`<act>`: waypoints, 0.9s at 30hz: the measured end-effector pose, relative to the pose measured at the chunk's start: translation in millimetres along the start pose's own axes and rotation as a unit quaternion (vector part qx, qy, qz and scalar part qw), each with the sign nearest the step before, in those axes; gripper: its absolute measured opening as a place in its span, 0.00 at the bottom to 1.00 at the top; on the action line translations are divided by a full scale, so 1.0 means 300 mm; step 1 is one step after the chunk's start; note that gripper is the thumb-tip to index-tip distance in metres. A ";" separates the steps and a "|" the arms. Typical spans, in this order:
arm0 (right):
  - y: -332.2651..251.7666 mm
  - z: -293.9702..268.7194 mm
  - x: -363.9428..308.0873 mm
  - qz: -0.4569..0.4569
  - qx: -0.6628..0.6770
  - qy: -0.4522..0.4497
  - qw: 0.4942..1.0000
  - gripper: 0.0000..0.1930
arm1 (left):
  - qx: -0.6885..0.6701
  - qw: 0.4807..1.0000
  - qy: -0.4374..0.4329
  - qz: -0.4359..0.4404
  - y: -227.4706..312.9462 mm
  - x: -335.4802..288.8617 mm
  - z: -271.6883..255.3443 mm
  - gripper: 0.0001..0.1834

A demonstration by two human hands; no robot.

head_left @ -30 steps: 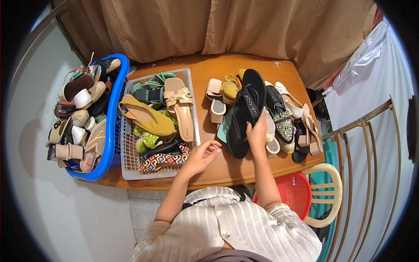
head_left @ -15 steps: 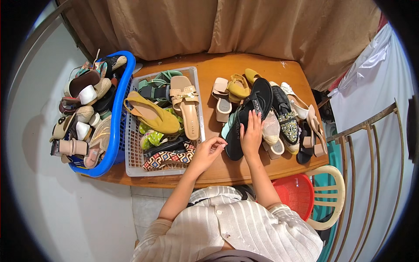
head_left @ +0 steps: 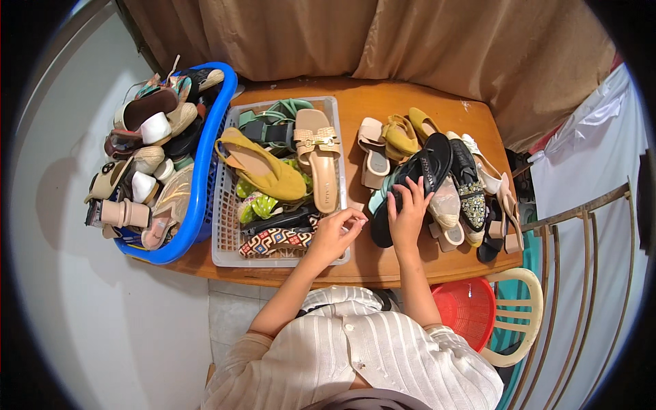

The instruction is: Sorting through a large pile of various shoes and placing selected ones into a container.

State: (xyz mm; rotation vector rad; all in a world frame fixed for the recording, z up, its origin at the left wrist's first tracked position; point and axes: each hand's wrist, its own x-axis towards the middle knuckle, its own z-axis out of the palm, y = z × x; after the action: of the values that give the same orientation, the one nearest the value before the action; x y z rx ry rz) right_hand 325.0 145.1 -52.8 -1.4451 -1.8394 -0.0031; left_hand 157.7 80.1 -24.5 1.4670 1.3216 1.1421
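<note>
My right hand point(head_left: 408, 213) lies over a pair of black thong sandals point(head_left: 432, 164), its fingers spread and the palm down. At the right edge of a pale grey plastic crate point(head_left: 220, 236) is my left hand point(head_left: 335, 238); thumb and fingertips are pinched together, and whether anything small is between them cannot be seen. Inside the crate are a mustard flat shoe point(head_left: 266, 171), a beige slide sandal point(head_left: 320, 164), a green strappy sandal point(head_left: 290, 108) and a patterned shoe point(head_left: 277, 241) partly under my left hand.
A blue basket point(head_left: 222, 123) heaped with shoes stands left of the crate. Around the black sandals lie beige block-heeled slides point(head_left: 373, 154), mustard shoes point(head_left: 400, 137) and an embellished black shoe point(head_left: 471, 195). Below the table's front edge are a red basket point(head_left: 465, 311) and a cream chair point(head_left: 529, 311).
The whole scene has shifted rightward in the picture. My right hand's fingers have spread farther apart over the black sandals. My left hand stays pinched beside the crate.
</note>
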 end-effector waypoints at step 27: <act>-0.406 0.204 -0.113 0.006 0.240 -0.027 0.970 0.03 | 0.446 0.865 -0.120 -0.194 -0.360 -0.173 -0.488 0.46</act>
State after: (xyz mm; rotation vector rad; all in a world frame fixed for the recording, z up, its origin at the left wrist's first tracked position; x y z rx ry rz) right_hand 191.9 101.6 -60.6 -1.1208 -1.7205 0.4606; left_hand -11.6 40.3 -98.9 1.7534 1.9633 0.0207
